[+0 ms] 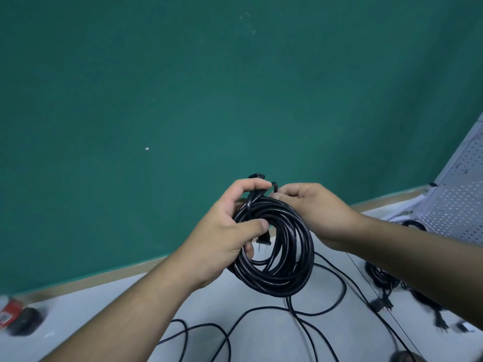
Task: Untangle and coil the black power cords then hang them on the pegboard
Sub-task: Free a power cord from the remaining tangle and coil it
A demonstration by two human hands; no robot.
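A coil of black power cord [285, 267] hangs in the air above the white table [261, 335]. My left hand [230, 231] grips the coil's upper left side, thumb through the loop. A plug with metal prongs [262, 242] sticks out below that thumb. My right hand [313, 207] pinches a black cord end [274, 186] at the top of the coil. The connector [257, 176] pokes up above my left fingers. A loose tail runs from the coil down onto the table. The white pegboard [454, 199] stands at the far right.
Loose black cord [222, 333] loops over the table in front. Another bundled black cord [384, 280] with a plug lies under my right forearm, and one more lies at the pegboard's foot [415, 224]. A red and black object [18, 317] sits at the left edge. A green wall rises behind.
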